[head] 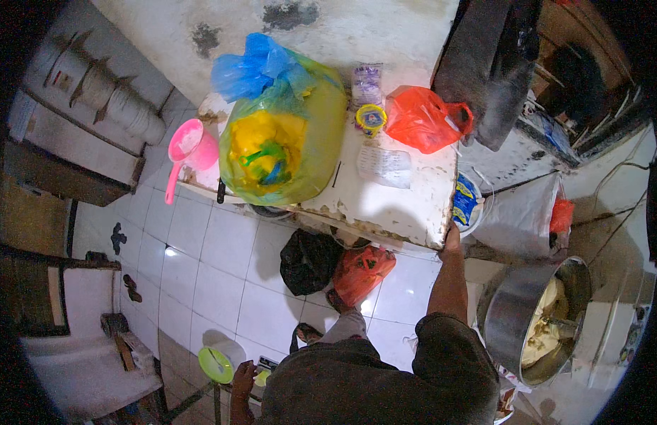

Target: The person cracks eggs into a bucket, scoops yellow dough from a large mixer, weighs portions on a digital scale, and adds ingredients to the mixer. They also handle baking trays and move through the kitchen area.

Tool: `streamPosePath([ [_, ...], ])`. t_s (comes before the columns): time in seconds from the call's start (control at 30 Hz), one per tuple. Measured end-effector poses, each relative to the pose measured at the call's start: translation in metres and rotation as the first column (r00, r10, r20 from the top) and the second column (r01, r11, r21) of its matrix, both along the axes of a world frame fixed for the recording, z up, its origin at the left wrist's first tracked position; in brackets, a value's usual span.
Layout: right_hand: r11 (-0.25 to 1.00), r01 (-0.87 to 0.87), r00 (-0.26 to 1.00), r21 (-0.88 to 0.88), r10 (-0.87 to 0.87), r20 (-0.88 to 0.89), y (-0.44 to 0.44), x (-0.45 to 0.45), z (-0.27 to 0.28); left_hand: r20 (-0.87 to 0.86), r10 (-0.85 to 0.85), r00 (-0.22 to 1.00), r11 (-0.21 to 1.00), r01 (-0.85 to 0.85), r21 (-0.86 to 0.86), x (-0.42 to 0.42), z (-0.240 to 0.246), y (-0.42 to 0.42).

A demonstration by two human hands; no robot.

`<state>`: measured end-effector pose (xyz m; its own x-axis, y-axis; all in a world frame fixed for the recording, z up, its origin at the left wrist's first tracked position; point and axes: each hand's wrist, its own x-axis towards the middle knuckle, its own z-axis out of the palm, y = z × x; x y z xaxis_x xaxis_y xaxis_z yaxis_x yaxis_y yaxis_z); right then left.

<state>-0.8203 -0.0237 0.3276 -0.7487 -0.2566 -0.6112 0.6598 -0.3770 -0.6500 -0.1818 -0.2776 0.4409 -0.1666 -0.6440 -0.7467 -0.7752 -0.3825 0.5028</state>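
Observation:
My right hand is at the right front corner of a worn white table, its fingers partly hidden against the edge. Just beyond it, a blue and yellow packet sits in a white bucket. Low at my left side, my left hand hangs with curled fingers between a lime-green bowl and a small yellow-green item; whether it holds anything is unclear. A large yellow-green plastic bag on the table contains yellow material and a green-handled tool.
On the table are a pink dipper, a yellow-lidded tub, a red plastic bag and a written paper. Black and red bags lie below its front. A steel mixer bowl with pale dough stands right.

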Motion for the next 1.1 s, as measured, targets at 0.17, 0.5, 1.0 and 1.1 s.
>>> streamPosePath([
  [0.17, 1.000, 0.009, 1.000, -0.016, -0.009, 0.014, 0.013, 0.013, -0.020, 0.014, -0.036, 0.999, 0.999, 0.036, 0.023, 0.003, -0.015, -0.003],
  [0.5, 0.919, -0.229, 0.956, 0.322, 0.149, 0.254, 0.029, 0.086, -0.027, -0.078, 0.097, 0.992, 0.987, -0.086, 0.134, 0.060, -0.060, 0.008],
  [1.0, -0.173, -0.029, -0.119, 0.984, 0.978, 0.169, -0.036, 0.207, -0.093, -0.028, 0.201, 0.979, 0.976, -0.198, 0.094, 0.106, -0.076, 0.033],
  [1.1, -0.070, 0.026, -0.103, 0.997, 0.992, 0.072, -0.078, 0.196, -0.071, -0.103, 0.272, 0.957, 0.960, -0.263, 0.091, 0.143, -0.097, 0.042],
])
